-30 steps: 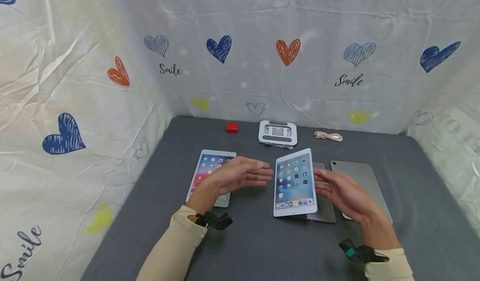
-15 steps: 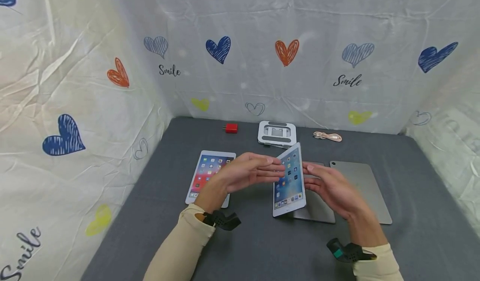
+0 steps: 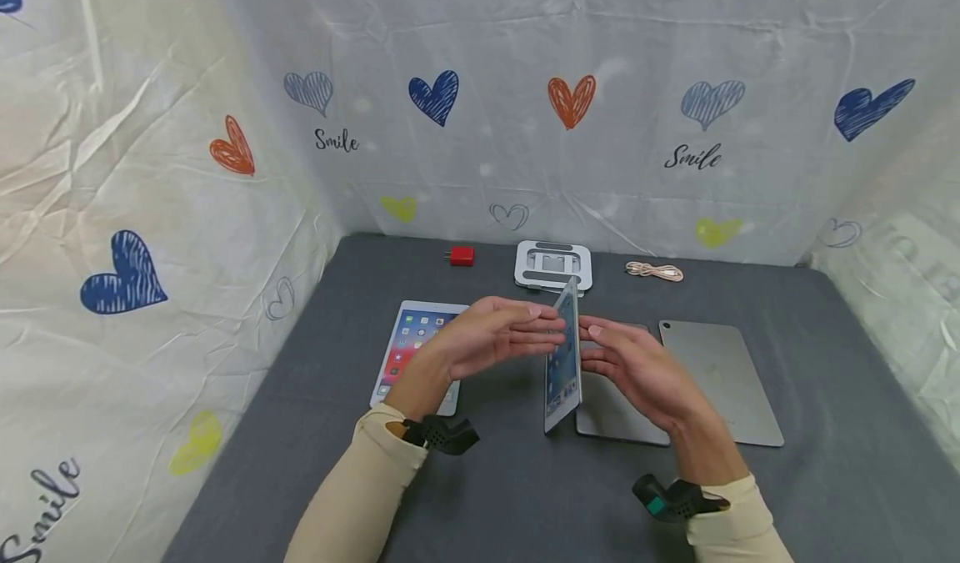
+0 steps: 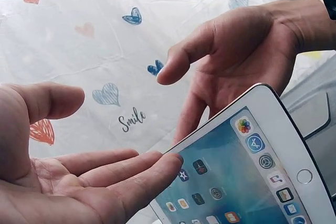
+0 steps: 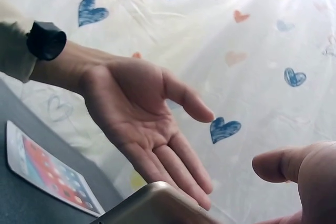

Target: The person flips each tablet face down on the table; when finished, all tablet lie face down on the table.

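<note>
A white-framed tablet (image 3: 561,384) stands steeply tilted on its long edge between both hands, its lit screen facing left. The straight fingers of my left hand (image 3: 487,338) reach over the screen side, fingertips right at the glass. From the other side, my right hand (image 3: 637,371) has its extended fingers against the tablet's back, thumb raised. In the left wrist view the icons and the home button of the tablet (image 4: 252,156) show close up. The right wrist view has its gold-toned back (image 5: 157,205) at the bottom, below the open palm of my left hand (image 5: 142,108).
A second lit tablet (image 3: 411,338) lies left, partly behind my left forearm. On the right lie a dark grey tablet (image 3: 618,413) and a lighter grey one (image 3: 723,379), backs up. Along the rear are a red charger (image 3: 462,256), a folded silver stand (image 3: 527,254) and a coiled cable (image 3: 654,272).
The tablet has swung from facing me to nearly edge-on, its right side lifting leftward. My right hand moved left with it; my left hand came right, to the screen.
</note>
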